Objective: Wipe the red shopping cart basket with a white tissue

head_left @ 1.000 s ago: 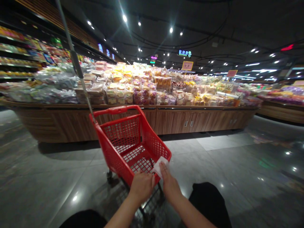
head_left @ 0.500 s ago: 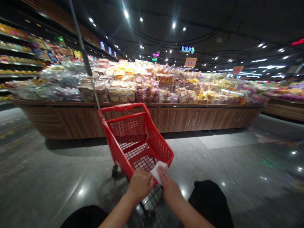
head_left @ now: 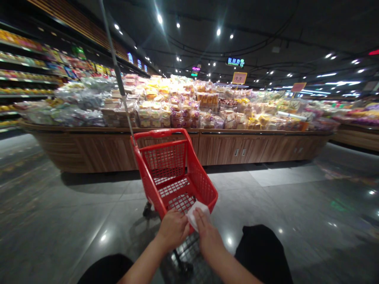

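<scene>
A red plastic shopping cart [head_left: 205, 186] with a lattice basket stands right in front of me, its near rim by my knees. My left hand [head_left: 173, 229] is closed over that near rim, fingers curled on its top edge. Just to the right, my right hand [head_left: 207, 233] presses a white wipe [head_left: 193, 213] against the same rim. Its fingers lie on top of the wipe and the thumb is hidden. The inside of the basket shows only its slotted floor and walls. A tall thin pole [head_left: 117, 75] rises from the cart's far left corner.
Beyond the cart runs a long wooden display counter [head_left: 225, 148] heaped with bagged snacks [head_left: 154, 112]. Stocked shelves [head_left: 25, 75] line the left side. Grey tiled floor [head_left: 254, 205] surrounds the cart, and my dark-clad knees [head_left: 263, 252] flank it.
The cart's far end and its pole have swung slightly to the right. The wipe has shifted a little on the rim under my right fingers. My left hand keeps its hold.
</scene>
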Tool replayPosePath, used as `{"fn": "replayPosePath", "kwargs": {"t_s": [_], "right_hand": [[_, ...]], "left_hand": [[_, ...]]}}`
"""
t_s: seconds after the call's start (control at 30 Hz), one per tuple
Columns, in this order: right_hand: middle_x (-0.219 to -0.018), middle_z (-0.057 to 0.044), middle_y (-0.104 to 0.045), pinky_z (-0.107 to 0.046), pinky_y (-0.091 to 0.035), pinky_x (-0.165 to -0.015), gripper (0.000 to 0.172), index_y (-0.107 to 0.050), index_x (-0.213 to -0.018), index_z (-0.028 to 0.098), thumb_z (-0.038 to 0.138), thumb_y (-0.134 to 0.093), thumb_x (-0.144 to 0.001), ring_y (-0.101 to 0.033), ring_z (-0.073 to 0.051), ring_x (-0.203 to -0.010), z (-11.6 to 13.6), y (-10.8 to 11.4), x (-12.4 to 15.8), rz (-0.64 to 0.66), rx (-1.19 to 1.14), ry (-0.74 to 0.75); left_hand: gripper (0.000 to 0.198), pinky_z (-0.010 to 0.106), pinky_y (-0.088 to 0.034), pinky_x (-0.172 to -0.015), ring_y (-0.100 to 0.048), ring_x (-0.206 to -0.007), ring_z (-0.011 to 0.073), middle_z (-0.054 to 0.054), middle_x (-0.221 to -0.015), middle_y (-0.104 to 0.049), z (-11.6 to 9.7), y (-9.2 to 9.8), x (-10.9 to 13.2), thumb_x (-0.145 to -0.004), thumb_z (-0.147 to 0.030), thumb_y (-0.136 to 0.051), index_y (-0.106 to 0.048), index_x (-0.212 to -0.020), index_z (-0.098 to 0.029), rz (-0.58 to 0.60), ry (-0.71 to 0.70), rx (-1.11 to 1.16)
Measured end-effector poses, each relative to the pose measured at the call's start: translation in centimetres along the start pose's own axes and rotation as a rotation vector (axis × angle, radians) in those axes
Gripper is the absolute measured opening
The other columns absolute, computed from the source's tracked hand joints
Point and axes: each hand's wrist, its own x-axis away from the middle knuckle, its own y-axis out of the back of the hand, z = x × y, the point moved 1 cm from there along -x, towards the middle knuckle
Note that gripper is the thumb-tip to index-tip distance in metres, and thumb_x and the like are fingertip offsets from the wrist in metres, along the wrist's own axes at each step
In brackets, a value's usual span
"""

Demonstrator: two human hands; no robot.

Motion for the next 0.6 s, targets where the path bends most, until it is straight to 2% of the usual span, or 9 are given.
{"fn": "replayPosePath", "kwargs": {"t_s": [0.07, 0.13, 0.23, 0.37, 0.47, 0.6], "right_hand": [[-0.149, -0.005, -0.025, -0.033, -0.041, -0.100, 0.076, -0.024, -0.144, 0.019, -0.006, -0.034, -0.073, -0.037, -0.021, -0.130, 0.9, -0.7, 0.6, -0.003, -0.026, 0.078], [-0.149, -0.006, -0.024, -0.035, -0.045, -0.097, 0.076, -0.023, -0.144, 0.021, -0.004, -0.034, -0.074, -0.044, -0.023, -0.125, 0.5, -0.4, 0.7, 0.003, -0.016, 0.072], [-0.149, -0.007, -0.025, -0.038, -0.052, -0.085, 0.077, -0.020, -0.145, 0.024, -0.004, -0.031, -0.074, -0.058, -0.024, -0.109, -1.8, 1.3, -0.1, -0.004, 0.045, -0.057], [-0.149, -0.005, -0.024, -0.035, -0.051, -0.085, 0.080, -0.018, -0.145, 0.023, -0.008, -0.027, -0.072, -0.058, -0.023, -0.109, -3.8, 3.0, -0.9, -0.042, 0.081, -0.161], [-0.150, -0.006, -0.022, -0.034, -0.050, -0.088, 0.079, -0.022, -0.145, 0.019, -0.008, -0.030, -0.071, -0.052, -0.023, -0.117, -2.3, 2.0, -0.1, 0.014, 0.045, -0.115], [-0.149, -0.007, -0.023, -0.032, -0.045, -0.096, 0.080, -0.025, -0.144, 0.016, -0.008, -0.032, -0.068, -0.042, -0.022, -0.127, 0.3, 0.4, 1.3, 0.060, -0.007, 0.028]], "left_hand": [[0.021, 0.035, -0.043, -0.071, -0.058, -0.060, 0.0163, 0.004, -0.061, -0.063, 0.0, 0.0, 0.3, -0.079, -0.026, -0.044, -0.057, -0.064, -0.019, 0.004, -0.005, 0.003], [0.020, 0.035, -0.043, -0.071, -0.058, -0.060, 0.0164, 0.003, -0.061, -0.063, 0.2, 0.1, 0.6, -0.079, -0.025, -0.044, -0.057, -0.065, -0.019, 0.015, -0.012, 0.002], [0.022, 0.036, -0.043, -0.073, -0.058, -0.060, 0.0163, 0.003, -0.061, -0.062, 0.5, 0.4, 1.0, -0.080, -0.025, -0.043, -0.057, -0.064, -0.019, 0.034, -0.021, -0.004], [0.028, 0.036, -0.044, -0.073, -0.058, -0.060, 0.0164, 0.003, -0.060, -0.062, 1.0, 0.5, 1.3, -0.085, -0.031, -0.041, -0.058, -0.064, -0.020, 0.044, -0.022, -0.013], [0.030, 0.035, -0.044, -0.072, -0.058, -0.062, 0.0168, 0.003, -0.061, -0.063, 1.1, 0.6, 1.3, -0.085, -0.032, -0.042, -0.058, -0.064, -0.020, 0.053, -0.026, -0.019], [0.030, 0.034, -0.043, -0.073, -0.059, -0.061, 0.0161, 0.003, -0.063, -0.065, 1.3, 1.1, 1.8, -0.086, -0.031, -0.041, -0.059, -0.064, -0.020, 0.070, -0.041, -0.021]]}}
